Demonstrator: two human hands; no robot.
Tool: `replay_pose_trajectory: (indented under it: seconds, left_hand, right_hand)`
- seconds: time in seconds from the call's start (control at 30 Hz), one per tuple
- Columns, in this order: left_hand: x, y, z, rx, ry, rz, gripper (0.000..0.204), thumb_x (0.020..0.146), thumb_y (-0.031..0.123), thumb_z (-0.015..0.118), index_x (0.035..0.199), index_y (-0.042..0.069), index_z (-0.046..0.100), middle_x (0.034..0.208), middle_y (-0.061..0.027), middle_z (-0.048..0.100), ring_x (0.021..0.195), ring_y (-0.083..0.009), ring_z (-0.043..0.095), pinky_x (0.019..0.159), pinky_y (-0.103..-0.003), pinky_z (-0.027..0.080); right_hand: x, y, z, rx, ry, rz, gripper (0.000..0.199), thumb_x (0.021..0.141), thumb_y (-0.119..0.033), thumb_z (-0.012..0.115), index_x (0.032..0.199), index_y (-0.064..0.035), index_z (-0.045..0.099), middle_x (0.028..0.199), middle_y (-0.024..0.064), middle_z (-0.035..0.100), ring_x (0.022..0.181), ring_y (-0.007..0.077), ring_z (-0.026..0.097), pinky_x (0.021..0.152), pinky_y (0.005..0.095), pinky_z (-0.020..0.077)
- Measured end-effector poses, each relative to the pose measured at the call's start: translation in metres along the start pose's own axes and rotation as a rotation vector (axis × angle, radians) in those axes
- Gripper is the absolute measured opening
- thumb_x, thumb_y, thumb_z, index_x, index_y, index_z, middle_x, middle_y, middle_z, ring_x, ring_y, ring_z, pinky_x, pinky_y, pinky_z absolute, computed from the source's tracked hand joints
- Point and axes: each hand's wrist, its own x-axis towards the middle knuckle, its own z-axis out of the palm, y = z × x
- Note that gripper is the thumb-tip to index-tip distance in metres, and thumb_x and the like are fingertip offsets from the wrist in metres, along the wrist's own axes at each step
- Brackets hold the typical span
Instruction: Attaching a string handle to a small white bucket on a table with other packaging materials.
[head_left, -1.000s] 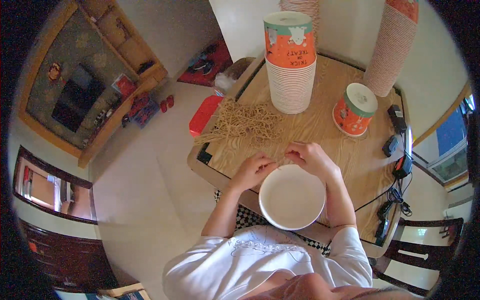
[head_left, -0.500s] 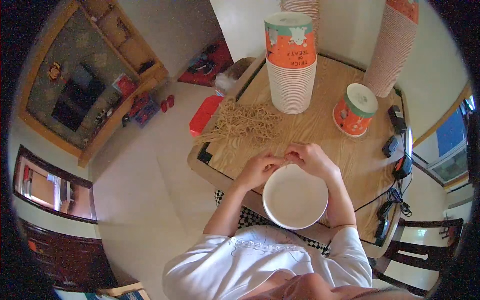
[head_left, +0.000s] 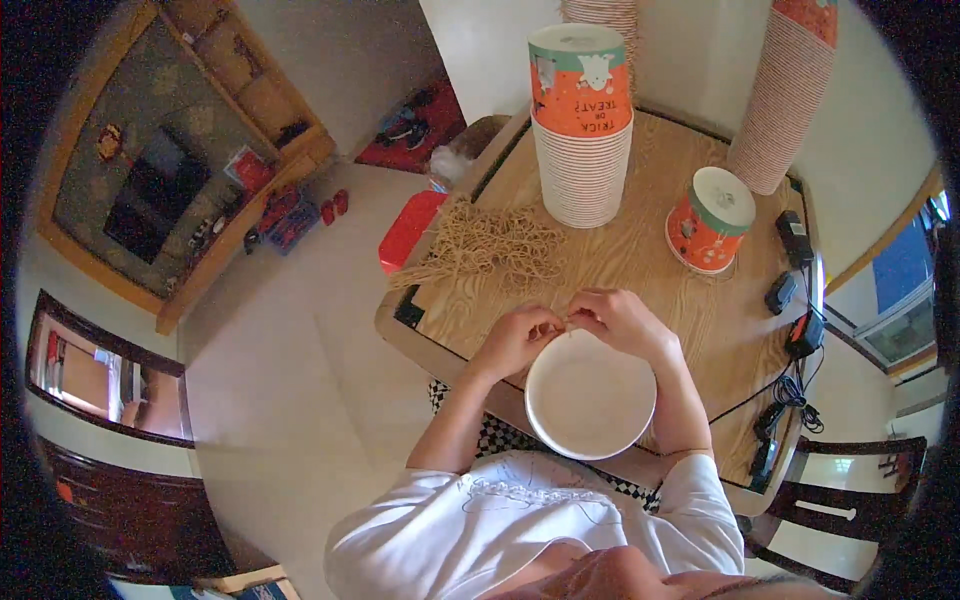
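Note:
An open white-lined paper bucket rests at the near edge of the table, its mouth toward me. At its far rim my left hand and my right hand meet, fingertips closed in a pinch. Between them shows a thin bit of tan twine, partly hidden by the fingers. Just beyond my left hand lies a loose tangle of the same twine. The right wrist passes beside the bucket's right rim.
A tall stack of orange and white paper buckets stands upside down beyond the twine. One upturned bucket sits farther right, with a leaning stack behind. Black adapters and cables line the right edge. A red container is at the left edge.
My fingertips have shifted slightly at the bucket's far rim, and the two hands sit a little farther apart. The bucket stays in place.

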Motion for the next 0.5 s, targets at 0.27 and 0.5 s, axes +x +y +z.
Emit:
replay_pose_trajectory:
  seconds: [0.27, 0.5]
  left_hand:
    - [-0.0026, -0.0024, 0.0034, 0.072, -0.043, 0.051, 0.016, 0.077, 0.016, 0.067, 0.089, 0.007, 0.065, 0.077, -0.0091, 0.060, 0.070, -0.0229, 0.061, 0.064, -0.033, 0.049]
    - [-0.0023, 0.0002, 0.0037, -0.025, -0.023, -0.054, 0.015, 0.079, 0.014, 0.065, 0.091, 0.005, 0.064, 0.079, -0.0094, 0.062, 0.068, -0.0199, 0.060, 0.061, -0.032, 0.048]
  right_hand:
    - [0.0001, -0.0009, -0.0006, 0.016, -0.022, 0.035, 0.010, 0.082, -0.011, 0.058, 0.087, -0.0026, 0.059, 0.082, 0.0119, 0.061, 0.075, 0.0307, 0.061, 0.064, 0.0376, 0.0483]
    - [-0.0009, -0.0024, -0.0003, 0.009, -0.010, 0.001, 0.011, 0.082, -0.013, 0.058, 0.088, -0.0033, 0.060, 0.081, 0.0122, 0.062, 0.074, 0.0310, 0.061, 0.064, 0.0379, 0.0487]
